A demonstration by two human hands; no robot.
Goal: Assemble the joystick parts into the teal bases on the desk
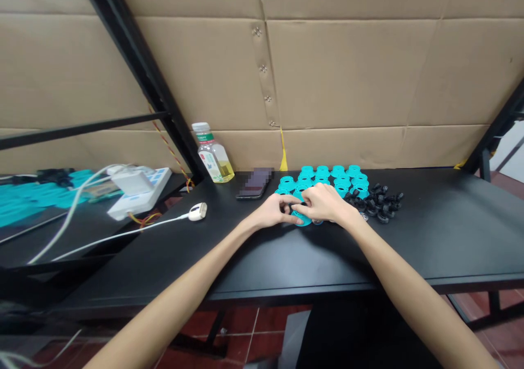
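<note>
My left hand (275, 210) curls its fingers around the left side of a turquoise ring-shaped plastic part (303, 220) on the black table. From the right, my right hand (323, 202) presses its fingers onto the top of the same part. Something dark shows between the fingers at its centre, too covered to make out. Right behind the hands stand several like turquoise ring parts (338, 171) in rows. A pile of small black plastic pieces (382, 202) lies to the right of my right hand. Small shiny round bits peek out beneath the right wrist.
On the black table (442, 227), a phone (254, 183) and a bottle of yellow drink (213, 153) stand at the back left. A white cable with a pale plug-like end (197, 212) crosses the left side. A power strip (141, 194) and more turquoise pieces lie farther left. Cardboard (347, 74) walls the back.
</note>
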